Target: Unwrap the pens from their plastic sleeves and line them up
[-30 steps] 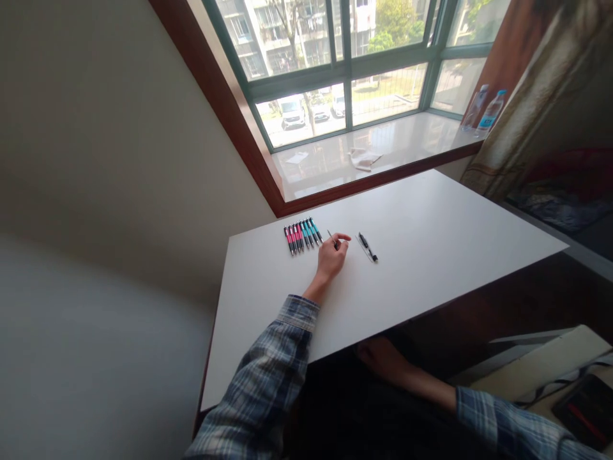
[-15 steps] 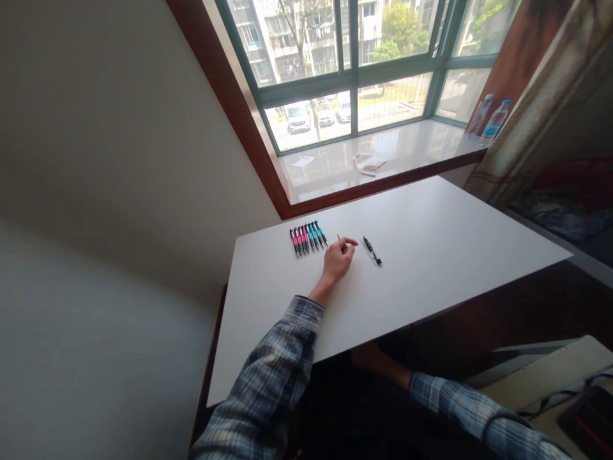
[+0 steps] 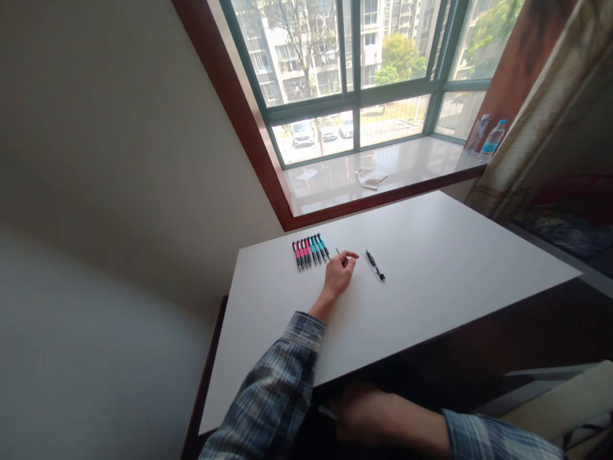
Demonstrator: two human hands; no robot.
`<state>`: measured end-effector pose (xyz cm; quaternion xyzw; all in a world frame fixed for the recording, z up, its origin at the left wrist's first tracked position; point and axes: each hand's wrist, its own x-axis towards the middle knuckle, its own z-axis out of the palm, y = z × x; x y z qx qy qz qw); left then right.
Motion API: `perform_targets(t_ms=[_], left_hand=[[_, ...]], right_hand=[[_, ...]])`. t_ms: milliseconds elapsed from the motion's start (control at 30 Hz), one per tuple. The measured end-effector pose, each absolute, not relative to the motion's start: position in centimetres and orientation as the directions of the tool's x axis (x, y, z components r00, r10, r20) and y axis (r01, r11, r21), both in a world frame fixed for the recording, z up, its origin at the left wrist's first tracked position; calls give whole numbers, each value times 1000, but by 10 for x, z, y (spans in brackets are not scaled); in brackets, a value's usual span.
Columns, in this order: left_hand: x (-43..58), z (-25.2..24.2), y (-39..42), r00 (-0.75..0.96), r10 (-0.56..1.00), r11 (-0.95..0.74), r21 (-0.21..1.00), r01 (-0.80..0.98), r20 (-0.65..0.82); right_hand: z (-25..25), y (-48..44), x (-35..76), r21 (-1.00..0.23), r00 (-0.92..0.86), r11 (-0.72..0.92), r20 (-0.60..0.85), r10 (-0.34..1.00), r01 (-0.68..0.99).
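On the white table, several pens lie side by side, red ones at the left and teal ones at the right. My left hand rests just right of the row, its fingers curled around a thin dark pen. Right of that hand lies a black pen with a thin clear strip beside it. Below the front table edge, my right hand is blurred and in shadow. A light-coloured thing shows by its fingers, too smeared to make out.
Behind the table is a window sill with crumpled paper and two plastic bottles at its right end. A curtain hangs at the right. A pale piece of furniture stands at the lower right.
My right hand has come up and closer into view below the table edge. My left hand stays beside the pen row. The view has tilted slightly upward.
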<state>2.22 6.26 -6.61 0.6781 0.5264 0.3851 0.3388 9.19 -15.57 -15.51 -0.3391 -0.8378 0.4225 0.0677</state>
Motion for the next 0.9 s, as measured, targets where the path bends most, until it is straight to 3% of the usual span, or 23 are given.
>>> perform_targets(t_ms=[67,133,200,267,400,533,767,900], left_hand=[[20,-66,65,135,978,-205,880,428,162],[19,-66,67,129,980,-194,891,410,154],[18,-66,69,127,980,-190,898,396,151],[18,-67,71,127,978,-199,905,376,163],[17,-68,74,83,985,-171,936,308,152],[16,-70,75,32,997,-81,981,177,76],[15,-72,77,-55,998,-13,998,69,17],[14,-71,78,-34,999,-3,998,64,5]], right_hand=[[-109,-158,110,-666,-780,546,-88,619,508],[-58,-142,138,-687,-817,593,-3,577,421],[-16,-106,169,-723,-807,576,44,589,381],[8,-54,195,-724,-728,518,31,685,456],[-2,55,224,-639,-584,505,107,805,580],[-27,122,232,-510,-588,584,175,789,632],[-30,153,231,-518,-589,650,306,748,556],[-46,154,234,-587,-443,579,377,814,566]])
